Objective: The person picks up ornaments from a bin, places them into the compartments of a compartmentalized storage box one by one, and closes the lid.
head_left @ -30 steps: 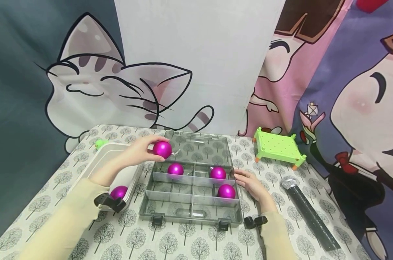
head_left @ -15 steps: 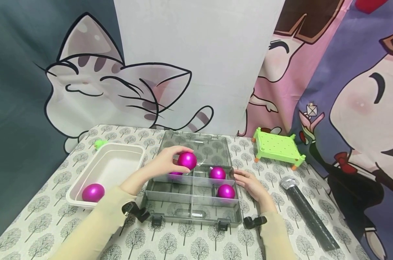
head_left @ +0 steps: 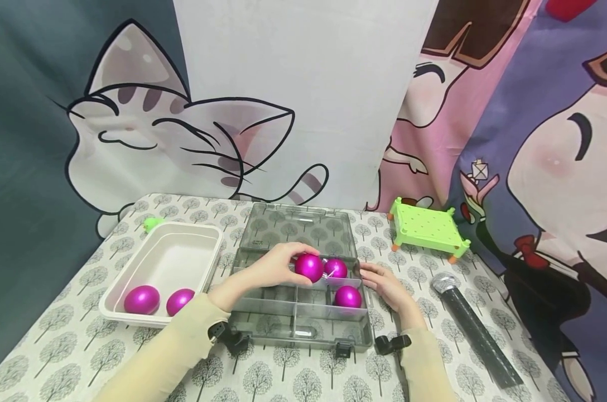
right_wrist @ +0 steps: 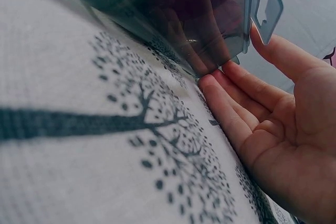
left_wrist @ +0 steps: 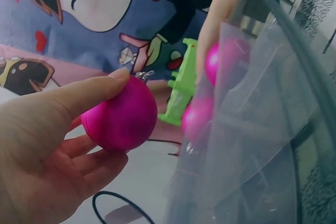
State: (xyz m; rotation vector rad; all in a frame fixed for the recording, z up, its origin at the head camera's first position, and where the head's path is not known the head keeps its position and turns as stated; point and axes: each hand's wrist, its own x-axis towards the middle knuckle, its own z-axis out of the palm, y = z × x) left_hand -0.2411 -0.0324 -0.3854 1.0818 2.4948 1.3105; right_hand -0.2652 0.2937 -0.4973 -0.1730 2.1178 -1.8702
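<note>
Along the far edge, a tall cartoon-printed fabric backdrop (head_left: 303,111) walled off the white tree-print tablecloth (head_left: 359,377). In the middle sat the open, smoky-grey clear plastic divider box (head_left: 303,341), lid laid back towards the backdrop, its low partitions marking the compartments! Close on its left stood the off-white, rounded rectangular tub (head_left: 170,257), just a strip of cloth between; to the right, a broader stretch of cloth ran to the black, silver-headed microphone (head_left: 476,329) and, farther back, the lime-green plastic toy bed (head_left: 426,225). And the right hand (head_left: 386,283): thumb apart from the fingers, fingertips touching the box's right side near the back corner. The left hand (head_left: 273,271) came in over the box's left half, clamped on a shiny magenta ball with a silver hook (head_left: 309,268), thumb on one side, fingers on the other. That ball hung above the divider between the rear compartments, hook pointing out beyond the fingertips towards a second magenta ball (head_left: 336,268) in the rear right compartment. A third (head_left: 348,298) sat just in front, middle right, and two more magenta balls (head_left: 141,300) lay at the tub's near end!
</note>
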